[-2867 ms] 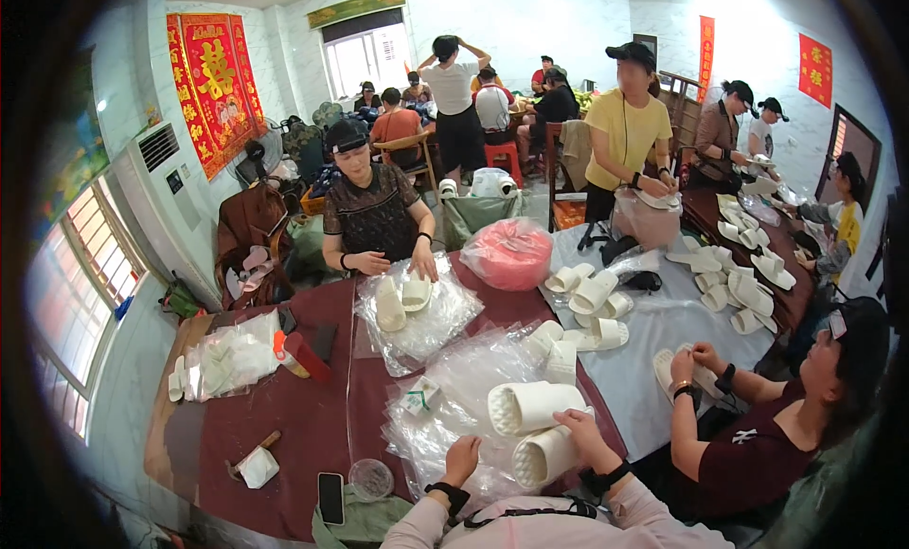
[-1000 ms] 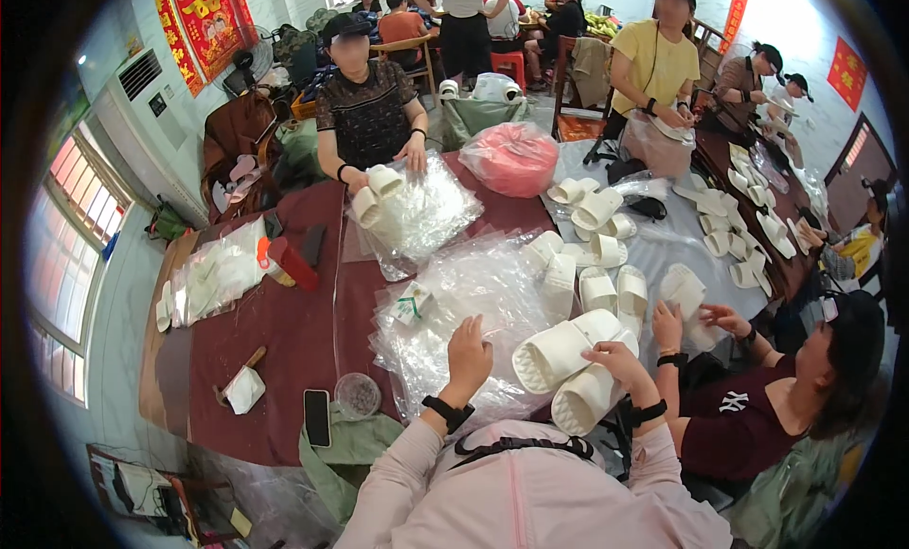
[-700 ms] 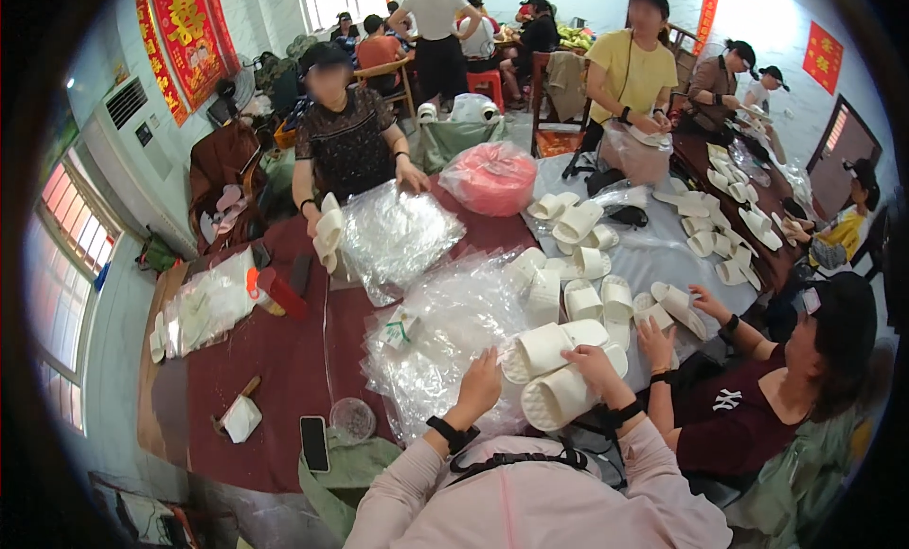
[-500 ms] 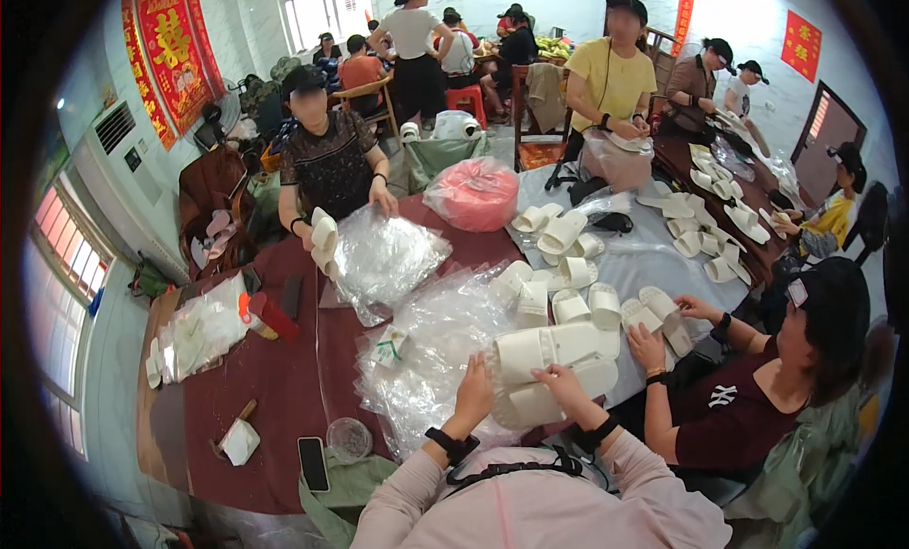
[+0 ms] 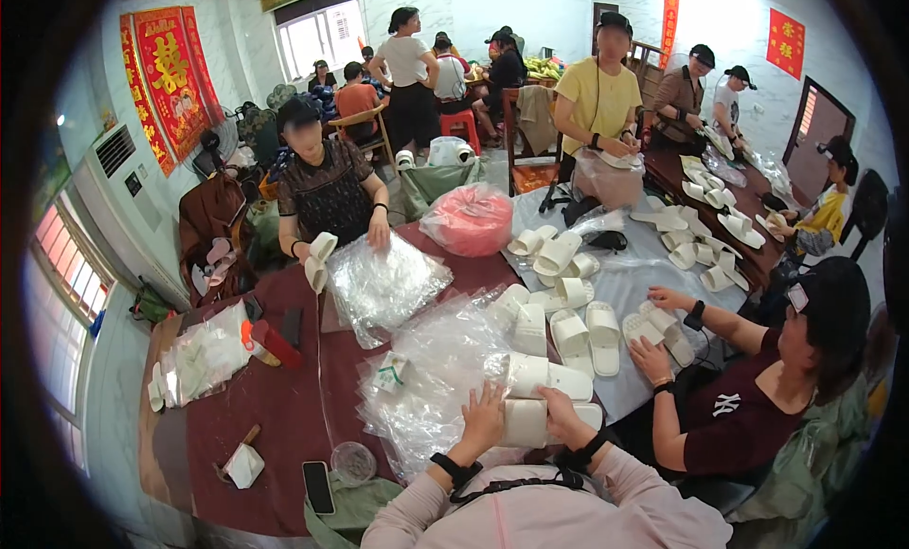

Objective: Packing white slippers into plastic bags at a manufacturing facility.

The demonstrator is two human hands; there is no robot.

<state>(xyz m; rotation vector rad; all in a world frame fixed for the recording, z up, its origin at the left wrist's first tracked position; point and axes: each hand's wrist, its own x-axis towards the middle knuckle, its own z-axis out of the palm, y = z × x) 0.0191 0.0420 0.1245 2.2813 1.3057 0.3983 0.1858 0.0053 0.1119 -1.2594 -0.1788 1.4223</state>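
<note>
My left hand (image 5: 483,419) and my right hand (image 5: 561,418) both grip a pair of white slippers (image 5: 549,395) stacked flat at the near edge of the table. Just left of the slippers lies a heap of clear plastic bags (image 5: 437,374), which my left hand touches. Several more white slippers (image 5: 566,324) lie loose beyond my hands.
A person opposite holds a slipper (image 5: 316,258) by another bag pile (image 5: 383,282). A person on my right handles slippers (image 5: 655,329). A pink bag (image 5: 470,217), a phone (image 5: 317,486) and a round lid (image 5: 352,463) sit on the dark red table (image 5: 270,397). Other people work behind.
The view has tilted upward, showing more of the room. My hands have brought the slippers from a raised bundle down into a flat stacked pair close to my body.
</note>
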